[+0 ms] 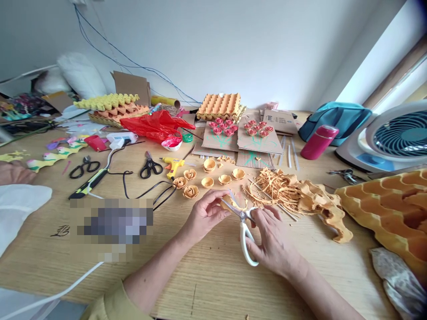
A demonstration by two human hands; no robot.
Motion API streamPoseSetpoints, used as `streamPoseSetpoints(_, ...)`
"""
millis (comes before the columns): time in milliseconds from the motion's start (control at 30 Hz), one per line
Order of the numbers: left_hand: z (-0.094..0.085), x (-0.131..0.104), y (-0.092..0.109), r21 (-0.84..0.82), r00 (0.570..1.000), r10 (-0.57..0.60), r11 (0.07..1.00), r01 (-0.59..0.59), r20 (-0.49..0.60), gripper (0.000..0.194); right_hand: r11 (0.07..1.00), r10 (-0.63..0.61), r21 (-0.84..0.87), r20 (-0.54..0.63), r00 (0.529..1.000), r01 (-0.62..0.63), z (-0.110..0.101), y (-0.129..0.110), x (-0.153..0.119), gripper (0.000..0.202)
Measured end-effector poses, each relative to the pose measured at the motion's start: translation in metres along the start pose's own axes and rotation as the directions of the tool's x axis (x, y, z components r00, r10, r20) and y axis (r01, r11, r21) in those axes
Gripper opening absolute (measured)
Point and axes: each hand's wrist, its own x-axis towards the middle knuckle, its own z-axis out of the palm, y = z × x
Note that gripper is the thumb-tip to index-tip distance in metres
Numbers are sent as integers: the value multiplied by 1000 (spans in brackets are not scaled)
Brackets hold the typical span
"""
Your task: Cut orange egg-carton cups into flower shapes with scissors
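Observation:
White-handled scissors [246,235] are in my right hand [275,238], its fingers through the loops. Their blades are parted around a small orange egg-carton cup [230,203], which my left hand [208,213] pinches between thumb and fingers. Part of the cup is hidden by the blades and fingers. Just beyond my hands stand several cut cups [207,182], some nested. Rolled paper-pulp roses [191,192] lie to their left. A tangled heap of orange pulp trimmings [271,186] spreads to the right of my hands.
A yellow glue gun [173,166], black scissors [151,166] and cables lie left. Cardboard sheets [220,141] with pink flowers stand behind. Right are a pink bottle [319,142], a fan [396,138] and an egg tray [383,204]. Another person's sleeve [20,209] shows at far left.

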Motion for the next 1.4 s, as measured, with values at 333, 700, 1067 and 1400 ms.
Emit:
streamPoseSetpoints(333, 3, -2, 11, -94, 990, -143, 985, 142, 3, 48, 990, -46, 134, 12, 999, 44, 0, -3, -2, 23)
streamPoseSetpoints(700, 3, 0, 12, -140, 996, -88, 986, 86, -5, 39, 979, -47, 202, 59, 997, 35, -1, -6, -6, 27)
streamPoseSetpoints(1067, 3, 0, 13, -179, 987, -156, 971, 158, 21, 43, 972, 29, 235, -6, 1000, -27, -3, -5, -1, 22)
streamPoseSetpoints(1400, -1, 3, 18, -451, 938, -327, 824, 342, 114, 36, 973, 40, 227, -53, 998, -27, -5, -2, 0, 18)
